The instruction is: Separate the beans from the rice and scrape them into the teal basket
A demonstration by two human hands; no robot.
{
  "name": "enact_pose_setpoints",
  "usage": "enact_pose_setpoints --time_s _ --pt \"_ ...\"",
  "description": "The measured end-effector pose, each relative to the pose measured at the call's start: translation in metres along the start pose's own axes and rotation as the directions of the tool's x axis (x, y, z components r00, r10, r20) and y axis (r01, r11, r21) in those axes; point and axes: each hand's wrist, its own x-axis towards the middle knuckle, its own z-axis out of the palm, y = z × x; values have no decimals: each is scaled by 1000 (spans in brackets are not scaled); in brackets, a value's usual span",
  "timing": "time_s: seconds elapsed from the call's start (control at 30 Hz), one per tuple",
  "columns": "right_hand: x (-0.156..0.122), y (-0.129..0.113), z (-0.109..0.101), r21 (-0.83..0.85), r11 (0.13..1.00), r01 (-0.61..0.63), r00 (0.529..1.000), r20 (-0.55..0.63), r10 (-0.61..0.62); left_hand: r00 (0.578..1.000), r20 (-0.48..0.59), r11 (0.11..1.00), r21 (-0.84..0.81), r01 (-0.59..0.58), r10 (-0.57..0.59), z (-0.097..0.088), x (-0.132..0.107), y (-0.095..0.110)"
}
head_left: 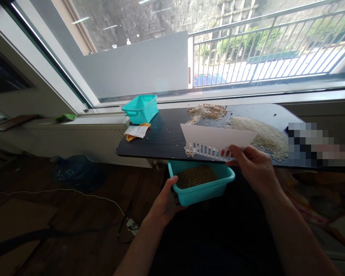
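My left hand (165, 203) grips the left end of a turquoise plastic basin (207, 194), thumb over its rim. Inside lie many small brownish grains or pulses (197, 176). The basin is held just below the table's front edge. Between the thumb and fingers of my right hand (254, 165) is a white slotted card (215, 136), its row of slots along the lower edge. The card stands tilted on the dark table (161, 145). A few mixed grains (189, 150) lie by its left end. Behind it are a brownish mixed heap (208, 111) and a spread of white rice (260, 132).
A second turquoise basin (142, 109) stands at the table's back left, beside a folded white paper on yellow cloth (136, 132). A radiator (97, 140) runs left under the window. On the floor are a large blue bottle (74, 172) and a white cable (83, 193).
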Motion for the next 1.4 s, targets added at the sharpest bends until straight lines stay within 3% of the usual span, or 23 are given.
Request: enact_pose_setpoints --time_s 0.23,0.57,0.83,1.1,1.4 --pt "-6 0 -5 0 1000 5 999 43 -5 1000 -7 1000 15 -1 1 1 0 0" --pt "-3 -4 4 -31 999 19 999 34 -18 1000 -14 1000 12 5 -4 2 0 0" --pt "-6 -9 0 -52 997 48 999 27 -47 1000 -11 1000 4 -2 2 2 0 0" --pt "-8 -6 2 -48 999 19 995 104 -14 1000 -9 1000 10 0 0 1 -1 2" --pt "-5 -18 27 4 1000 13 992 122 -14 999 -39 1000 17 -16 17 -5 -5 6"
